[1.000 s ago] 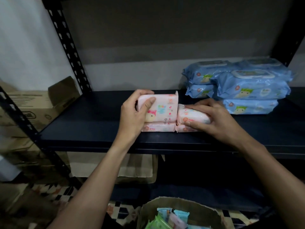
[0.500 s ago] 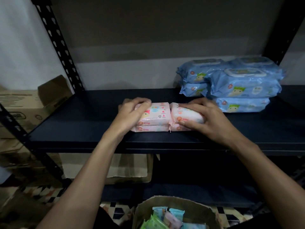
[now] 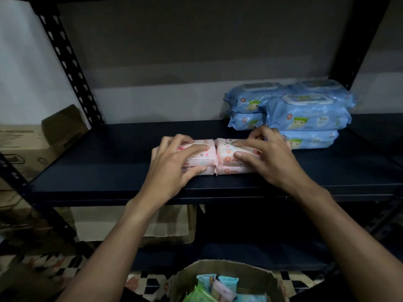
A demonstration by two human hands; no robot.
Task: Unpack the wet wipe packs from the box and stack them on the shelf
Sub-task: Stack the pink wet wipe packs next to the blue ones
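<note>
Two short stacks of pink wet wipe packs lie side by side on the dark shelf [image 3: 104,171]. My left hand [image 3: 174,164] is spread over the left pink stack [image 3: 201,158], fingers on its top and thumb at its front. My right hand [image 3: 266,155] covers the right pink stack [image 3: 226,155] the same way. Both hands press on the packs as they rest on the shelf. Below, the brown cardboard box [image 3: 250,273] holds several green, blue and pink packs.
A pile of blue wet wipe packs [image 3: 305,112] sits at the back right of the shelf, close behind my right hand. Black perforated uprights [image 3: 69,66] frame the shelf. A cardboard carton [image 3: 28,144] stands to the left, another [image 3: 170,227] on the lower shelf.
My left hand has laid the tilted pink pack flat onto the left stack. Both hands now press down over the two stacks, and the right hand has shifted further over its packs.
</note>
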